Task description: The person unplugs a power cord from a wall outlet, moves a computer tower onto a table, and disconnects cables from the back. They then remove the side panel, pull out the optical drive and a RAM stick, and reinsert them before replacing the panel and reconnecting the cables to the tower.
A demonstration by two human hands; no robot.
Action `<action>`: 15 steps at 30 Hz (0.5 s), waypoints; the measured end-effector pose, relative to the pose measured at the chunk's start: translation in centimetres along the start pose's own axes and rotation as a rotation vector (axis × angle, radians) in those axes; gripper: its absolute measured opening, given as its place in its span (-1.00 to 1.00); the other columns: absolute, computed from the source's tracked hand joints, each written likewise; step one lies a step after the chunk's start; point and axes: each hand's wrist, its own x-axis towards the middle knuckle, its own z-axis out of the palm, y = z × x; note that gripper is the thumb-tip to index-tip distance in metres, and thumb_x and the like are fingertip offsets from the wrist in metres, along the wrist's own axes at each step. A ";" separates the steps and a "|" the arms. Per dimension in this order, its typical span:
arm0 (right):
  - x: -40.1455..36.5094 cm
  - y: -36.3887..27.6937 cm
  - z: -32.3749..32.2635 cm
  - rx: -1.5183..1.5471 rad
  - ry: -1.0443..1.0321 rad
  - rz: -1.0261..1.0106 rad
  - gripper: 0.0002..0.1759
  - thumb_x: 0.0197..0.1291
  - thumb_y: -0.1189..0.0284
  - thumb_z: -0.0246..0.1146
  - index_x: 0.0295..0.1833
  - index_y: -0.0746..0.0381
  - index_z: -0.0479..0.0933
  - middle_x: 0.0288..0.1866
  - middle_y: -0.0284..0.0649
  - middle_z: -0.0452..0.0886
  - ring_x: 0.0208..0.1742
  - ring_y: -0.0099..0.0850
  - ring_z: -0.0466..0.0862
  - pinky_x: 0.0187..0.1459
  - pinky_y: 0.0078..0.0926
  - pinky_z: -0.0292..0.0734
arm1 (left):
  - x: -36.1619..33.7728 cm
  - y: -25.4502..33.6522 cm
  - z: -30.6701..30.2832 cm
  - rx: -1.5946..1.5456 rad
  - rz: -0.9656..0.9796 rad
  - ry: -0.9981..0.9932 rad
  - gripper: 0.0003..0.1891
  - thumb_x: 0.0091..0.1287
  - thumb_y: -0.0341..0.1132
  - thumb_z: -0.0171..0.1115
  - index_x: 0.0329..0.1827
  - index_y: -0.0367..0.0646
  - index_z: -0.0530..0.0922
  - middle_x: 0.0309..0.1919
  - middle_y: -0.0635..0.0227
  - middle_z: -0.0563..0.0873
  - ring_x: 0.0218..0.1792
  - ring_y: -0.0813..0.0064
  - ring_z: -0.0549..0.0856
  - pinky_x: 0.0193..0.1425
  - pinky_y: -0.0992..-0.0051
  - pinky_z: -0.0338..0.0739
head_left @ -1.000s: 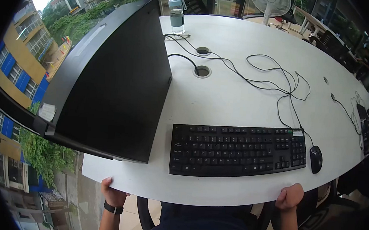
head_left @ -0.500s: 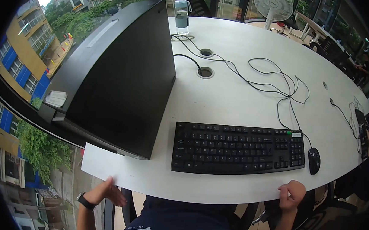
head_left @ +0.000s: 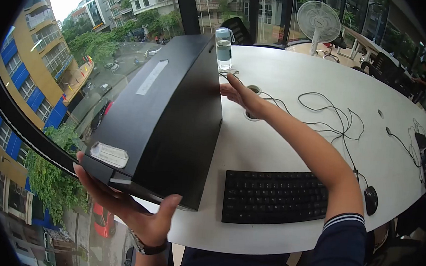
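Observation:
A black computer case (head_left: 180, 140) stands upright at the left side of the white table (head_left: 251, 145), with a paper label on top near its front. My left hand (head_left: 140, 217) is spread around the front end of the case, fingertips at the near left corner and thumb by the lower right edge. Across the table reaches my right arm, and my right hand (head_left: 243, 95) is at the back edge of the case with its fingers stretched out. The case hides the ends of those fingers.
Right of the case lie a black keyboard (head_left: 273, 196), partly under my arm, and a mouse (head_left: 371, 200). Loose cables (head_left: 339, 134) run over the table. A water bottle (head_left: 224, 49) stands behind the case. Glass windows border the left side; a white fan (head_left: 318, 23) stands far back.
Both hands have come up from the table's front edge: the left to the front of the case, the right to its back. The right fist has opened. The view has shifted.

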 end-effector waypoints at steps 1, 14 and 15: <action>1.9 0.7 0.7 0.138 -0.088 -0.076 0.10 0.44 -0.45 -0.22 0.64 0.32 0.22 0.60 -0.14 0.40 0.68 -0.29 0.25 0.66 -0.21 0.06 | -0.7 0.2 0.4 -0.064 -0.055 0.001 0.59 -0.05 0.31 0.66 0.73 -0.22 -0.40 0.70 -0.10 -0.21 0.71 -0.12 -0.11 0.70 -0.15 -0.11; 6.9 1.4 2.2 0.492 -0.213 -0.010 0.19 0.30 -0.57 -0.22 0.74 0.13 0.04 0.72 -0.11 0.16 0.68 -0.12 0.21 0.63 0.04 0.06 | -1.4 0.2 1.7 -0.011 -0.075 0.098 0.41 0.09 0.13 0.58 0.74 -0.25 -0.31 0.63 -0.07 0.03 0.61 -0.01 0.17 0.61 0.00 0.20; 7.1 1.6 2.0 0.500 -0.227 0.010 0.17 0.33 -0.55 -0.23 0.73 0.14 0.05 0.72 -0.11 0.17 0.67 -0.11 0.21 0.64 0.02 0.06 | -1.4 0.4 1.7 -0.029 -0.082 0.103 0.40 0.09 0.12 0.58 0.74 -0.25 -0.30 0.63 -0.08 0.03 0.62 -0.01 0.17 0.61 0.00 0.20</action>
